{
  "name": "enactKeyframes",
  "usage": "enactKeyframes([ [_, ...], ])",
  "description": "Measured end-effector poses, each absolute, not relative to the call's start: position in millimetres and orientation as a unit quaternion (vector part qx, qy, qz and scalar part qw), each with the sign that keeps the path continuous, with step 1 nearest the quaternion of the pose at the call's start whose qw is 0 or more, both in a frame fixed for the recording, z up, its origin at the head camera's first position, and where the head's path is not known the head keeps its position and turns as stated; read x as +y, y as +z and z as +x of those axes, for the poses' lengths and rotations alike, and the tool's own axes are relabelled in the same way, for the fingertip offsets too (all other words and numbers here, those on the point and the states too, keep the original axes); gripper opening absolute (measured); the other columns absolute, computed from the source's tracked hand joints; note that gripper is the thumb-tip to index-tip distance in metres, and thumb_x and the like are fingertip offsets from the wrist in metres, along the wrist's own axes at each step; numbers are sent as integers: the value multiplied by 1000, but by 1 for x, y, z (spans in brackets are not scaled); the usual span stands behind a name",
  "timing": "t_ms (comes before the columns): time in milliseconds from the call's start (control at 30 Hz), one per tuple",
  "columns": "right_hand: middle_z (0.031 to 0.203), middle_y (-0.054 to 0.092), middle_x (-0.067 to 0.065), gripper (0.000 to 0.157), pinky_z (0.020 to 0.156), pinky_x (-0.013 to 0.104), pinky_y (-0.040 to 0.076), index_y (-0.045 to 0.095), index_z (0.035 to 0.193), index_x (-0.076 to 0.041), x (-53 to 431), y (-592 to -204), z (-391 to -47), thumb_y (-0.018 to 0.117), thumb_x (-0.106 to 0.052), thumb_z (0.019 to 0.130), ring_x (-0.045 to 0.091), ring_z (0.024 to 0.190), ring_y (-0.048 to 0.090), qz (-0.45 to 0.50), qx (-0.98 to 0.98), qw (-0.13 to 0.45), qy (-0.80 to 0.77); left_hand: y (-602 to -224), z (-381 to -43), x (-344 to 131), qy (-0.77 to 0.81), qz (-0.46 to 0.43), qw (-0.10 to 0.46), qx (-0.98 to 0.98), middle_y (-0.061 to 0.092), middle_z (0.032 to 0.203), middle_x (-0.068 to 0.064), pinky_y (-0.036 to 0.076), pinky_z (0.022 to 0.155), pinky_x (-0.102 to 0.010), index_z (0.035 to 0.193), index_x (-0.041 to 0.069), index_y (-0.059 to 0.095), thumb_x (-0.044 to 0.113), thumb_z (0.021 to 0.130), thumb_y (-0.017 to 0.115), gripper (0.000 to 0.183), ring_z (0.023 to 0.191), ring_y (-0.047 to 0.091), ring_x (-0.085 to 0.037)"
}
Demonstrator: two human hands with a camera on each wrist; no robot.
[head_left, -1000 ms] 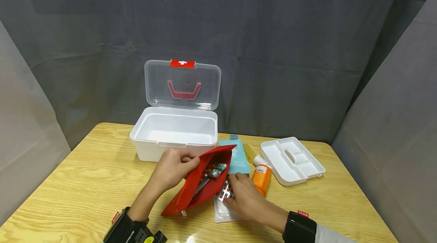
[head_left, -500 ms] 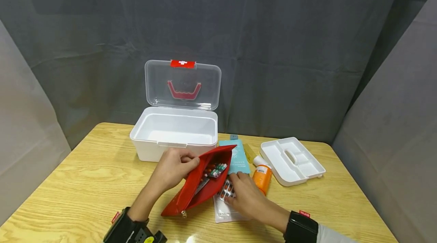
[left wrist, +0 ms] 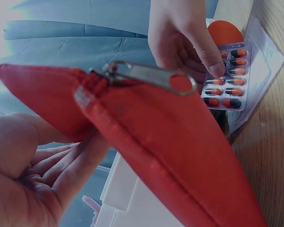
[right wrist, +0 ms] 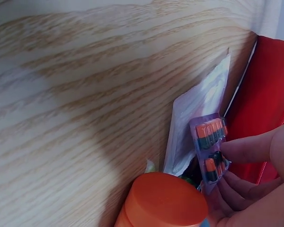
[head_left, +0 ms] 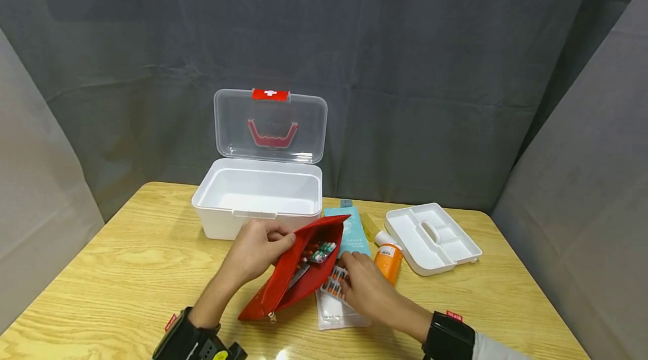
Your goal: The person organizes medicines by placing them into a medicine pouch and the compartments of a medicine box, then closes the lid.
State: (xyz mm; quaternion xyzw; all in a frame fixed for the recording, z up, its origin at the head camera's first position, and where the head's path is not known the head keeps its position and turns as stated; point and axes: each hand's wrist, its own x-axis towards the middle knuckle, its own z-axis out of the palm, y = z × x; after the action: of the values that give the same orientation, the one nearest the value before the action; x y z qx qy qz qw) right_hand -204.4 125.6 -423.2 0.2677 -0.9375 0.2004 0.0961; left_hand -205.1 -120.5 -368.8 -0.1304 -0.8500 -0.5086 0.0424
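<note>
My left hand (head_left: 259, 247) holds the upper edge of a red zip pouch (head_left: 316, 278), whose mouth gapes toward the right. Inside it lie a blister pack of green and white capsules (head_left: 324, 251) and a silvery strip (head_left: 300, 274). Between thumb and fingers, my right hand (head_left: 368, 287) pinches a blister pack of orange and black capsules (left wrist: 229, 78), tilted up beside the pouch. Under that pack, a flat white packet (head_left: 336, 318) lies on the table. The metal zip pull (left wrist: 154, 78) hangs large across the left wrist view.
Behind the pouch stands a white first-aid box (head_left: 263, 225) with its clear lid (head_left: 270, 107) raised. To the right are a light blue packet (head_left: 355, 236), an orange bottle (head_left: 388, 263), a yellow item (head_left: 369, 226) and a white divided tray (head_left: 432, 239).
My right hand has shifted slightly, and the orange and black capsule pack has tipped up so its capsules show more clearly. The left hand and pouch have stayed in place.
</note>
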Motion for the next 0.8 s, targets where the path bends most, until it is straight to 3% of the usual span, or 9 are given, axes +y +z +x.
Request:
enactKeyframes([
  [367,77,58,0,20,60,25,43,61,91,-5,128,-415,-208,69,8,77,11,70,50,250,-932,45,257,-369,-205,-120,-508,-128,42,-851,77,80,-6,58,53,-25,89,3,76,9,93,65,13,58,68,-11],
  [800,71,61,-4,14,56,22,45,68,91,-3,131,-403,-208,69,6,80,9,67,53,246,-928,3,280,-369,-205,-120,-507,-127,41,-851,77,81,-7,58,53,-26,90,3,76,10,93,65,13,58,68,-12],
])
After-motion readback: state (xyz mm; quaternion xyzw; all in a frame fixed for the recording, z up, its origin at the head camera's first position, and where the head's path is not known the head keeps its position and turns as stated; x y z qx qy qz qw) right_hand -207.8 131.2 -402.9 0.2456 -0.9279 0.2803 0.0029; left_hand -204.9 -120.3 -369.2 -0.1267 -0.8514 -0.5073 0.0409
